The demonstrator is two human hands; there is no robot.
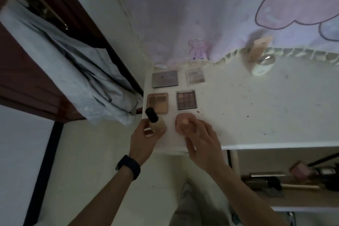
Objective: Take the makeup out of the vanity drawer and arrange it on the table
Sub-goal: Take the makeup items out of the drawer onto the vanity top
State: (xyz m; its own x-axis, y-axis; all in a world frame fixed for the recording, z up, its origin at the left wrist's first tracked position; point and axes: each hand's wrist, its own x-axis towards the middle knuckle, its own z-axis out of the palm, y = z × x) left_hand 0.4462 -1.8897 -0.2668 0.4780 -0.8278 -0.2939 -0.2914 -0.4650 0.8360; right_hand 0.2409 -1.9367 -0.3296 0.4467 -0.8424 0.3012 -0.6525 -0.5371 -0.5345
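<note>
My left hand (145,138) grips a beige foundation bottle (157,124) with a black cap, held at the white table's front left corner. My right hand (200,138) rests its fingers on a round pink compact (180,120) lying on the table (256,108). Behind them several palettes lie in two rows: a grey closed one (165,78), a pale one (195,76), a tan one (158,101) and a dark multi-pan one (186,100). The open drawer (286,198) at lower right holds more makeup items.
A beige tube (256,51) and a white oval compact (263,65) lean at the table's back by a lilac printed cloth (201,14). A dark wooden frame with grey fabric (73,71) stands left of the table. My legs show below.
</note>
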